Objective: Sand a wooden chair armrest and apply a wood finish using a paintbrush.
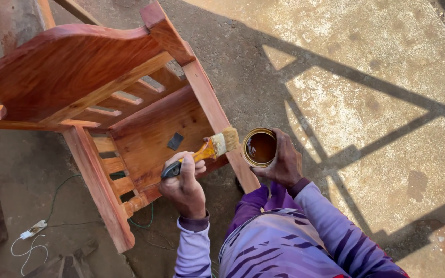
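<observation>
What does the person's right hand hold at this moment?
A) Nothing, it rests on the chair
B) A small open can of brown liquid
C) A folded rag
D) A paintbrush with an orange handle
B: the right hand wraps around a small open can holding dark brown liquid, while the left hand grips the paintbrush over the wooden chair.

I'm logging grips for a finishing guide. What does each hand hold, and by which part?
Left hand holds a paintbrush by its handle; right hand grips a small tin of brown liquid around its side.
</observation>
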